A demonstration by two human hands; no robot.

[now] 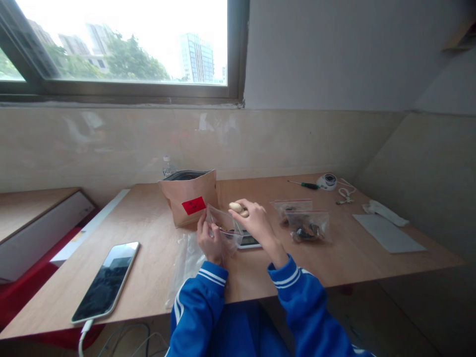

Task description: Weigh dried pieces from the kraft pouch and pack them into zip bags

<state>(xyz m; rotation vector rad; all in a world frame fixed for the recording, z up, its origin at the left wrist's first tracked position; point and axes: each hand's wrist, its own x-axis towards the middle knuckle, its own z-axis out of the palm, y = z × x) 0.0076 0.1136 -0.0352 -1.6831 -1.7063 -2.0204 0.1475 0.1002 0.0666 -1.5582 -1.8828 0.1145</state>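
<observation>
My left hand [209,241] is closed on the edge of a clear zip bag [231,242], whose mouth stands open. A few small dark and reddish bits show inside it. Just above the bag, my right hand [256,221] pinches pale, cream-coloured oval pieces [235,207]; their kind is unclear. Partly hidden under the right hand and the bag lies a small digital scale [248,241]. Behind my left hand stands an open brown paper pouch [174,201] with a red label [194,205]. Empty clear plastic bags [187,263] lie beside my left wrist.
Two filled zip bags, one in front [309,229] and one behind [293,204], lie right of the scale. Farther right are a screwdriver [309,186], a white dome camera [327,182] and a white sheet [388,233]. A phone [107,281] on a cable lies left.
</observation>
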